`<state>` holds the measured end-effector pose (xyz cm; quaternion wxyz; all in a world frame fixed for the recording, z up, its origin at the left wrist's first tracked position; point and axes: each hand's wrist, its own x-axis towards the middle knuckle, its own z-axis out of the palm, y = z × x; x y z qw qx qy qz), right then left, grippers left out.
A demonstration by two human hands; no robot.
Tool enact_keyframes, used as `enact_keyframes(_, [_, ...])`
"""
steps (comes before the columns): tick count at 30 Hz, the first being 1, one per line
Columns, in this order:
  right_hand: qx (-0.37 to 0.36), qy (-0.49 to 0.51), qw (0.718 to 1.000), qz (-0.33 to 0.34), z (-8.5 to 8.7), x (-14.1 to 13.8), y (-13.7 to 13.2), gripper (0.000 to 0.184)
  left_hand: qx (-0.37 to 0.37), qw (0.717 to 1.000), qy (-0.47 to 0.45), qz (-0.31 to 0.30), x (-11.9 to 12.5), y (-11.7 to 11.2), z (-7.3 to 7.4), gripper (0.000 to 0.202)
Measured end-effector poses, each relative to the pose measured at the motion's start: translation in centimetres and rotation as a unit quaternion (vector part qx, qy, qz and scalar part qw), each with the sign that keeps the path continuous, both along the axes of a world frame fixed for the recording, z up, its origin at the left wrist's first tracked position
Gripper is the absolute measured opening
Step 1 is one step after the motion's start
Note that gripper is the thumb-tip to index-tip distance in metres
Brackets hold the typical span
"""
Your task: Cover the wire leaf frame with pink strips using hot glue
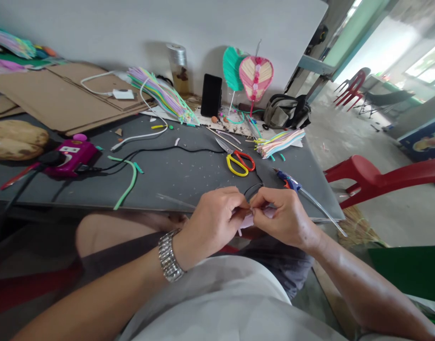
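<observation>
My left hand (219, 215), a metal watch (170, 256) on its wrist, and my right hand (283, 215) meet at the table's front edge. Both are closed in a pinch, fingertips nearly touching. Between and below them shows a pale pink strip (247, 221), mostly hidden by my fingers. Just past my right hand lies a blue glue gun (288, 181) with a clear glue stick in its rear. Scissors (240, 163) with one yellow and one red handle rest beyond my hands. A clear stick (174, 201) lies near my left hand.
Bundles of coloured strips (164, 97) and pale strips (279, 143) lie on the grey table (189, 175). A magenta power socket (72, 156) with cords is at left, by cardboard sheets (75, 102). Behind stand a phone (211, 94), a jar (180, 68) and heart-shaped fans (255, 78).
</observation>
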<state>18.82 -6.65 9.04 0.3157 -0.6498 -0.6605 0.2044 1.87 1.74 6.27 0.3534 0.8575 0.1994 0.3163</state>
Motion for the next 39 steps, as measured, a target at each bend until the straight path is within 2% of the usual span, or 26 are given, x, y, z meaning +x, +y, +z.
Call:
enact_keyframes(8, [-0.010,0.022,1.000,0.006,0.1,0.2,-0.1,0.013,0.000,1.000,0.003,0.002,-0.1,0.1,0.0,0.016])
enact_keyframes(19, [-0.004,-0.033,0.999,0.030,0.6,0.6,-0.3,0.012,0.029,0.999,0.024,0.023,0.0,0.3,-0.5,0.006])
enact_keyframes(25, [-0.029,-0.024,0.999,0.038,0.6,0.5,0.2,0.012,-0.010,0.999,0.031,0.027,-0.2,0.6,-0.4,0.015])
enact_keyframes(29, [-0.033,-0.013,0.998,0.051,0.5,0.5,0.6,0.012,-0.038,0.998,0.049,0.013,-0.5,0.7,-0.1,0.012])
enact_keyframes(39, [-0.030,0.001,0.998,0.048,0.2,0.4,0.8,0.012,-0.038,0.999,0.018,0.035,-0.1,0.5,0.1,0.015])
